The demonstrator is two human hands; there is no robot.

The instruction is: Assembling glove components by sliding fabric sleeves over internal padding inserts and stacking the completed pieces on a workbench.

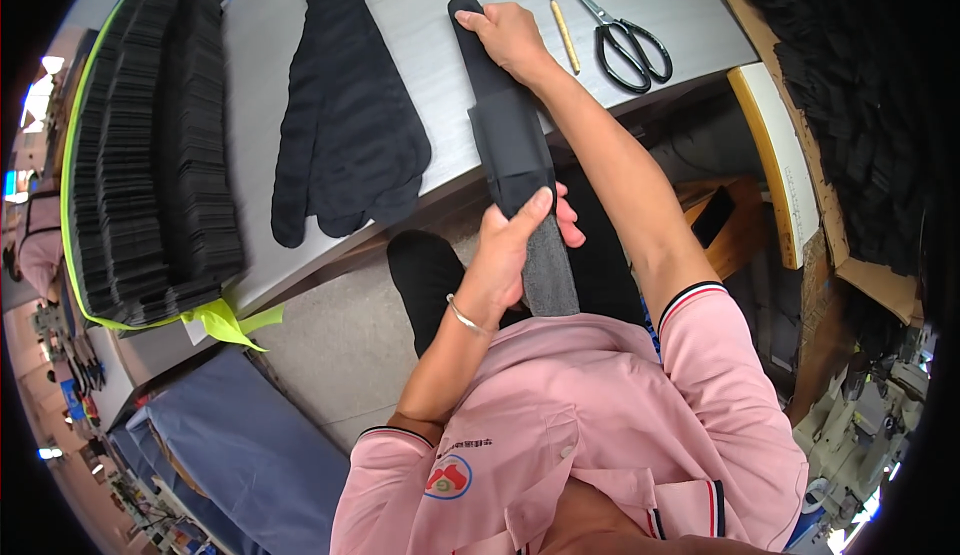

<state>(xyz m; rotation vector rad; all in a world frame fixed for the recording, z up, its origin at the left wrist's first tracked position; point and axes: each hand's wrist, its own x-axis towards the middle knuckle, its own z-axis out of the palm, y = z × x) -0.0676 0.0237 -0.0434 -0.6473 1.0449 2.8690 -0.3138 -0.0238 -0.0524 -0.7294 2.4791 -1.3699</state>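
Observation:
A long black sock-like piece (508,135) stretches between my two hands, past the near edge of the grey table (450,105). My right hand (507,40) is closed round its rounded far end, thumb on top. Nearer to me, my left hand (512,245) grips it, thumb pressed on the upper face and fingers beneath. A wider, smooth black band surrounds its middle. Below the left hand, a grey textured strip (548,270) runs down to my waist. Left of it lies a pile of long black sock-like pieces (350,115) with rounded ends, partly over the edge.
Right of my right hand lie a wooden-handled pointed tool (563,33) and black-handled scissors (622,47). Tightly stacked black pieces (150,155), bound with a yellow-green strap, stand at left. A cardboard box (875,290) of black pieces is at right. Blue cloth (250,445) lies lower left.

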